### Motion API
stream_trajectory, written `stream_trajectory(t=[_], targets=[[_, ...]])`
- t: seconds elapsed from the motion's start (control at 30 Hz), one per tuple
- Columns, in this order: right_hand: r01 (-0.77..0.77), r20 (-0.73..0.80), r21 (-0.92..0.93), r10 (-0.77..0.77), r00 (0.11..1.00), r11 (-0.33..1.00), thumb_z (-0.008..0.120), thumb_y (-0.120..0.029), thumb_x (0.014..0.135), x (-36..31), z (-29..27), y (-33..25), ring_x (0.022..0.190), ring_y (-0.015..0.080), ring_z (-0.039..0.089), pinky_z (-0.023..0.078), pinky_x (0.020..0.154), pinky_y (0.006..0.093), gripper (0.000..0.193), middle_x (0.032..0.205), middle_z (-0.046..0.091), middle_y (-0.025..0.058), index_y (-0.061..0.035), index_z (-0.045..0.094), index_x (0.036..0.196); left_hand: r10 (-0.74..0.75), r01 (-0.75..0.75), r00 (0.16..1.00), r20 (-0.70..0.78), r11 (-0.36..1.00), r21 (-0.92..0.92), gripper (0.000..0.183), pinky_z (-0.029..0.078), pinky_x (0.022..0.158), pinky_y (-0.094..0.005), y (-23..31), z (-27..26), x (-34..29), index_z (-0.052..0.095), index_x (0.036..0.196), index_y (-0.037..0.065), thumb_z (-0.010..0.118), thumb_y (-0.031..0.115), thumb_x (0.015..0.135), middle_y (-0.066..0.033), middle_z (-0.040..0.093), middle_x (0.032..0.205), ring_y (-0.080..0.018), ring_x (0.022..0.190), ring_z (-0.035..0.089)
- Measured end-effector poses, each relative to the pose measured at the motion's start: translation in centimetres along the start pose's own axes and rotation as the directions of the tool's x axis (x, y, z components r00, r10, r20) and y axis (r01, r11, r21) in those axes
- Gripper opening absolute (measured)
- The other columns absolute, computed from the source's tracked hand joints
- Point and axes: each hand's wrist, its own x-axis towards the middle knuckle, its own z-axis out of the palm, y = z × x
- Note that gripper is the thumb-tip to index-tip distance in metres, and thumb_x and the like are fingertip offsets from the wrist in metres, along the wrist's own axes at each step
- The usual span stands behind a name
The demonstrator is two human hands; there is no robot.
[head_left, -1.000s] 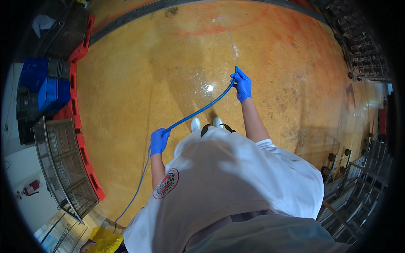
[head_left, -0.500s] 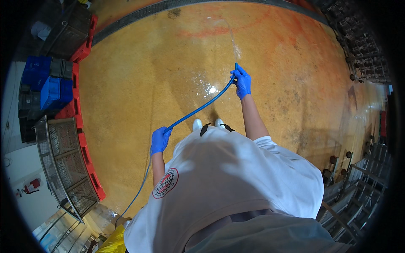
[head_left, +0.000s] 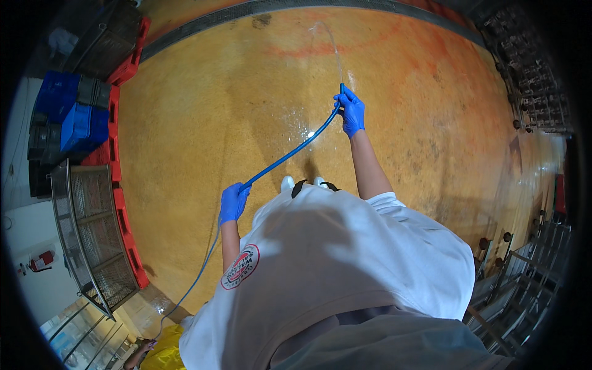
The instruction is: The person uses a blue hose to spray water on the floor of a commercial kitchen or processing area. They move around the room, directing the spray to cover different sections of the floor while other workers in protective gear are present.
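A blue hose [head_left: 288, 156] runs in a shallow curve between my two gloved hands. My right hand [head_left: 352, 113], stretched out ahead, is closed round the hose just behind its open end. From that end a thin stream of water [head_left: 337, 52] arcs away and falls on the floor. Beside my left hip, my left hand [head_left: 234, 202] grips the hose farther back. Behind it the hose hangs down and trails toward the lower left. Both hands wear blue gloves.
The yellow-orange floor [head_left: 185, 123] has wet, shiny patches. At left stand red pallets [head_left: 128, 237], blue crates [head_left: 84, 126] and a metal mesh cart [head_left: 98, 228]. Wheeled metal racks [head_left: 524, 283] line the right. A person in yellow [head_left: 165, 348] is behind me at lower left.
The hose end has risen slightly with my right hand, and the water now arcs farther out to the left. My left hand keeps its grip, barely moved.
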Motion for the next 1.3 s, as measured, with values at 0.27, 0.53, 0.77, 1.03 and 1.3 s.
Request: stream_trajectory(t=[0.27,0.53,0.77,1.03,1.3], targets=[[-0.001,0.011,-0.003,0.001,1.000,1.000,0.054,-0.012,0.084,0.5,0.3,-0.3,0.061,0.0100,0.055,0.047,0.051,0.0243,0.037,0.080,0.063,0.0049,-0.0036,0.053,0.119,0.039,-0.039,0.999,-0.029,0.999,0.029,0.028,0.042,0.052,-0.0381,-0.3,0.5,-0.1,0.063,0.075,0.002,0.059,0.029,0.082,-0.0178,0.058,0.063,-0.0280,0.055,0.057],[0.037,0.015,0.018,-0.037,0.999,0.999,0.054,-0.012,0.084,0.9,0.6,-0.6,0.061,0.0101,0.055,0.047,0.050,0.0244,0.037,0.079,0.062,0.0048,-0.0039,0.053,0.120,-0.007,0.007,1.000,0.008,1.000,0.017,0.029,0.042,0.055,-0.0399,0.1,0.3,0.2,0.063,0.076,0.002,0.059,0.030,0.082,-0.0200,0.059,0.068,-0.0336,0.061,0.057],[0.075,0.021,0.021,-0.075,0.997,0.997,0.053,-0.011,0.084,1.4,1.1,-1.5,0.063,0.0097,0.055,0.046,0.050,0.0243,0.037,0.080,0.062,0.0044,-0.0038,0.052,0.121,0.046,-0.044,0.999,-0.027,0.998,0.046,0.029,0.042,0.056,-0.0404,0.2,0.6,0.8,0.063,0.075,0.002,0.059,0.030,0.081,-0.0205,0.059,0.070,-0.0338,0.063,0.058],[0.090,0.013,0.017,-0.090,0.996,0.996,0.053,-0.010,0.085,1.5,1.6,-2.7,0.063,0.0108,0.055,0.048,0.052,0.0259,0.035,0.081,0.062,0.0055,-0.0035,0.053,0.119,0.011,-0.011,1.000,-0.010,0.999,0.037,0.029,0.044,0.057,-0.0350,1.3,0.3,1.0,0.065,0.077,0.002,0.059,0.029,0.082,-0.0162,0.061,0.068,-0.0250,0.060,0.058],[0.019,0.029,-0.061,-0.018,0.999,0.998,0.055,-0.009,0.083,1.4,3.1,-3.4,0.068,0.0129,0.057,0.047,0.057,0.0266,0.037,0.087,0.063,0.0054,-0.0037,0.053,0.119,-0.083,0.083,0.997,-0.001,0.994,-0.074,0.030,0.043,0.056,-0.0386,1.9,0.0,-0.2,0.064,0.076,0.003,0.060,0.032,0.081,-0.0172,0.060,0.067,-0.0309,0.061,0.058]])
